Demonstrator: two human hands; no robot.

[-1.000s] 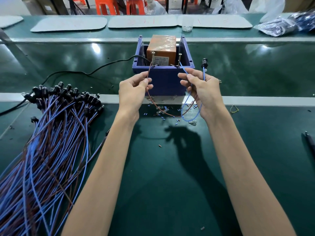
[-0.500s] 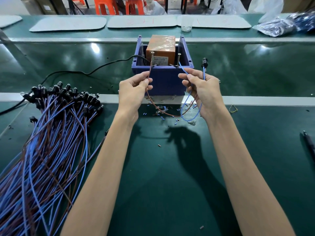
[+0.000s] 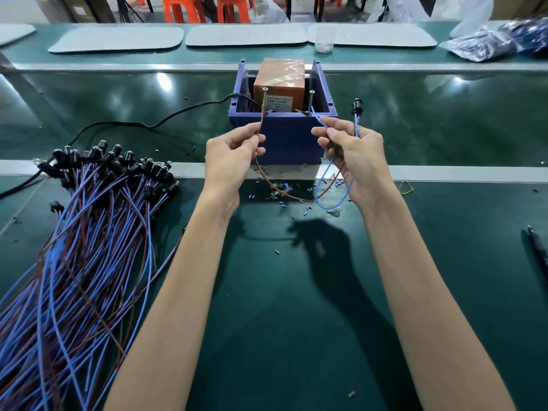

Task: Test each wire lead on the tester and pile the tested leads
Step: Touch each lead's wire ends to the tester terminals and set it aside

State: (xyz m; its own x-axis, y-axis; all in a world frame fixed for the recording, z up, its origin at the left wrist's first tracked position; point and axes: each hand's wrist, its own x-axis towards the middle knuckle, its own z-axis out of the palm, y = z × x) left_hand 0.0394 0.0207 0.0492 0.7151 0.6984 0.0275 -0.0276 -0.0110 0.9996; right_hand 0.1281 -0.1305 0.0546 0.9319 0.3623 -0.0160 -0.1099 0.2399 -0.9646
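Factory assy line: green conveyor belts [image 3: 296, 321], bulk wire-lead pile [image 3: 74, 247], tester [image 3: 280, 81] in blue bin [image 3: 286, 140].

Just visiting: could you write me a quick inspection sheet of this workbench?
Surface: dark green bench top.
Job's things: orange tester in blue box; pile of leads at left.
Clutter: small wire offcuts before the box.
Hands: left hand pinches brown wire, right hand pinches blue wire, both wires reaching toward the tester's posts.
Cables: black cable runs into the box.
Surroundings: grey mats, plastic bags, orange stools behind.
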